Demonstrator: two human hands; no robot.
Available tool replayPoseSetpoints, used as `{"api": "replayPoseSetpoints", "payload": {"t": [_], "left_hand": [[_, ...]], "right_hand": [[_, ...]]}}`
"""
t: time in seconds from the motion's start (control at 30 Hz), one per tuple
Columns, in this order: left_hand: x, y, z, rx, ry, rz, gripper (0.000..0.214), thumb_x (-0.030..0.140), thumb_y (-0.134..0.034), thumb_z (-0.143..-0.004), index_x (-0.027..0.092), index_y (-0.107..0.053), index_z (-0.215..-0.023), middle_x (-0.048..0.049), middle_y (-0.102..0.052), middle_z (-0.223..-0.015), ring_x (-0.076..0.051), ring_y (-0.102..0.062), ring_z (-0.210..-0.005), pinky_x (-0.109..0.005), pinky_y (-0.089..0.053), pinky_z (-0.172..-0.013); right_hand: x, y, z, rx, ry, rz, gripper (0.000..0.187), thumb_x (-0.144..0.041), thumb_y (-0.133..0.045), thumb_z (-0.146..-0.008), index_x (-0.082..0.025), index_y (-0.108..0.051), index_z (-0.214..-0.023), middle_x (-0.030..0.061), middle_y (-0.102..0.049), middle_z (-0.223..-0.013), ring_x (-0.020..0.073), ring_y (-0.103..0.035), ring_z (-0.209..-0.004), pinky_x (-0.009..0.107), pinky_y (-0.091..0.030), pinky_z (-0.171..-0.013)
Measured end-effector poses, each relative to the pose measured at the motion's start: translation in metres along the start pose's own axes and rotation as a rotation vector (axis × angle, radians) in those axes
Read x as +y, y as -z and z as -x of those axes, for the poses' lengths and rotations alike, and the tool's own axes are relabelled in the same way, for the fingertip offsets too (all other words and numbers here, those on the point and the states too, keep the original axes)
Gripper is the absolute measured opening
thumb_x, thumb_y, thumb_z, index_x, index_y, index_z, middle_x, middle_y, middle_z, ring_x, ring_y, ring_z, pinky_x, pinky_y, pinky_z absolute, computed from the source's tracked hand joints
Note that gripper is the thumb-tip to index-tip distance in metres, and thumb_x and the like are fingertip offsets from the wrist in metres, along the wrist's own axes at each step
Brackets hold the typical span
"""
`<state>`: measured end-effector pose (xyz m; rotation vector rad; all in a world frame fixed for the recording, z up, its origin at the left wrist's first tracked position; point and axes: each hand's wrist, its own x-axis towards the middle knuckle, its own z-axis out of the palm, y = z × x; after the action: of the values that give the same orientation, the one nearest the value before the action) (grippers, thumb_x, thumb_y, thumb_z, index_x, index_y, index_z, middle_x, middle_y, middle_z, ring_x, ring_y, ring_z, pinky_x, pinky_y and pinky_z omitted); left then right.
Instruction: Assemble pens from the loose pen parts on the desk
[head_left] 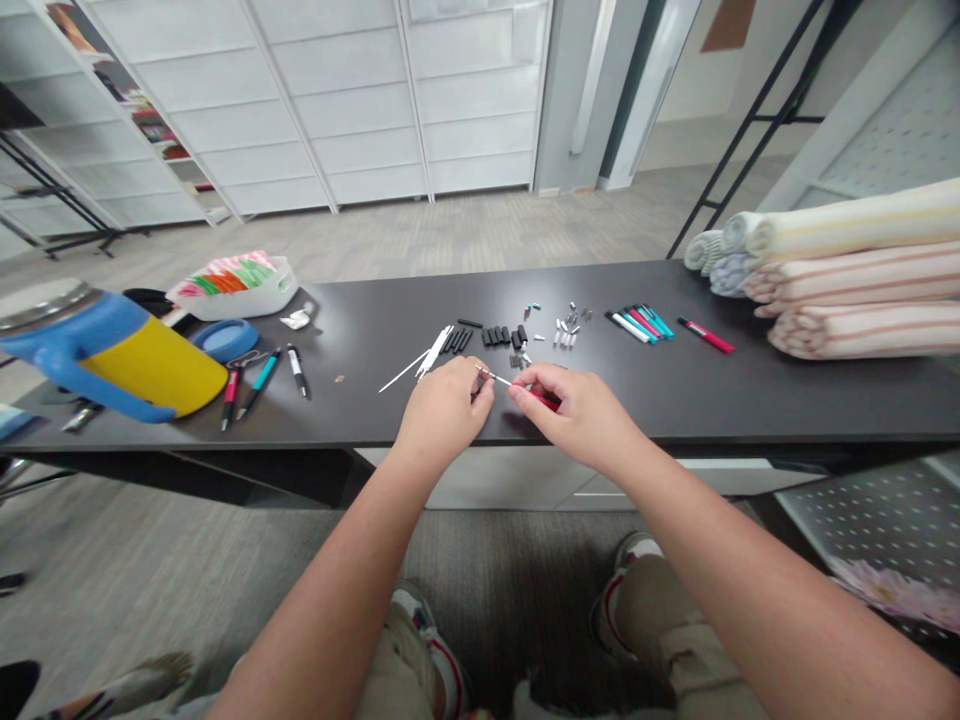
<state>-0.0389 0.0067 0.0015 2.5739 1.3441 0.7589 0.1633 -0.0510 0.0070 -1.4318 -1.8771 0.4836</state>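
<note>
Close to the table's front edge, my right hand point(571, 408) is closed around a red pen barrel point(545, 401). A thin white refill point(501, 380) sticks out of the barrel toward the left. My left hand point(446, 402) pinches a small metallic pen part point(484, 371) at the refill's tip; its exact shape is too small to tell. Just beyond my hands lie black rubber grips point(496, 337), black pen pieces point(458, 341), white refills point(435, 350) and small silvery pen parts point(566, 335).
Several pens point(643, 322) lie right of the parts, with a red pen point(706, 335) beyond. Rolled striped fabrics point(862, 285) fill the right end. At left stand a yellow-blue tumbler point(142, 355), a blue lid point(225, 340), a plastic bag point(236, 287) and more pens point(259, 383).
</note>
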Motion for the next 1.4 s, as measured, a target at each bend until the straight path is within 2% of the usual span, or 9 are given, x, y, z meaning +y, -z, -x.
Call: {"api": "replayPoseSetpoints", "payload": {"t": [0.7, 1.07, 1.4], "left_hand": [[0.0014, 0.0002, -0.001, -0.005, 0.01, -0.016, 0.013, 0.026, -0.058, -0.101, 0.021, -0.069, -0.104, -0.0044, -0.072, -0.095, -0.021, -0.068, -0.088, -0.034, -0.049, -0.079], [0.0011, 0.0002, 0.0005, -0.012, 0.009, -0.023, 0.014, 0.027, -0.056, -0.101, 0.021, -0.069, -0.104, -0.0051, -0.073, -0.096, -0.022, -0.068, -0.089, -0.035, -0.05, -0.08], [0.0016, -0.0001, 0.0005, -0.002, 0.003, -0.03, 0.014, 0.028, -0.055, -0.102, 0.022, -0.068, -0.104, -0.0053, -0.073, -0.096, -0.021, -0.068, -0.089, -0.034, -0.049, -0.078]], "right_hand": [[-0.0013, -0.0009, -0.0004, -0.01, -0.009, 0.016, 0.02, -0.038, -0.061, -0.102, -0.023, -0.072, -0.096, -0.0026, -0.069, -0.074, 0.0142, -0.057, -0.063, 0.027, -0.036, -0.061], [-0.0007, -0.0045, 0.0024, -0.042, 0.034, 0.167, 0.019, -0.037, -0.058, -0.104, -0.024, -0.071, -0.102, 0.0001, -0.072, -0.08, 0.0171, -0.06, -0.067, 0.029, -0.033, -0.063], [0.0003, -0.001, 0.0008, -0.005, -0.008, 0.007, 0.02, -0.038, -0.061, -0.102, -0.023, -0.073, -0.098, -0.0008, -0.07, -0.075, 0.0157, -0.059, -0.065, 0.028, -0.036, -0.063]]}}
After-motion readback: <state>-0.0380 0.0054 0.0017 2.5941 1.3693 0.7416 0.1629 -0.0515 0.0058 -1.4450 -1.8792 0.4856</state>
